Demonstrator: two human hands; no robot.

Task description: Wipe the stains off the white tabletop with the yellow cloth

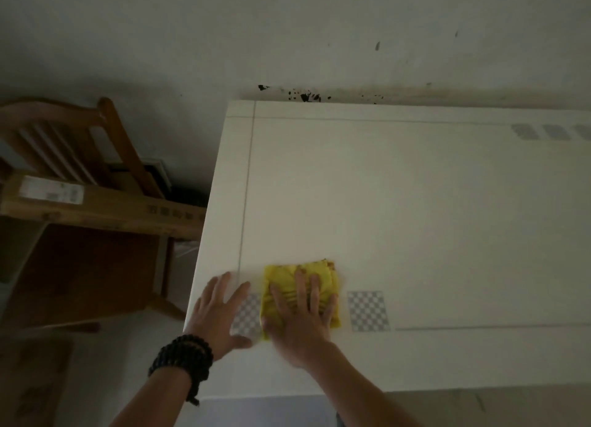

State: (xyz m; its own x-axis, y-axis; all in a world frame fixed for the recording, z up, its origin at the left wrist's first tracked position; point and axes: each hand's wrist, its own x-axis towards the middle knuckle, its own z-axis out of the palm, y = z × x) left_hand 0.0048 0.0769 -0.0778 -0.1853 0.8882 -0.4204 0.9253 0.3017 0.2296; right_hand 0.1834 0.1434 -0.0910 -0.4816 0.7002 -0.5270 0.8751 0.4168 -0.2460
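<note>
Here the right hand (pixel 299 318) lies with fingers (pixel 300 286) spread flat, pressing the folded yellow cloth (pixel 299 286) onto the white table (pixel 399 202) near its front left corner. Just beside it, the left hand (pixel 217 311), fingers straight and open, rests on the table over a checkered marker (pixel 248 314). A wooden chair (pixel 105 145) stands to the left.

A yellow cloth (pixel 300 294) lies on the white tabletop (pixel 415 218) beside grey checkered squares (pixel 368 311).
</note>
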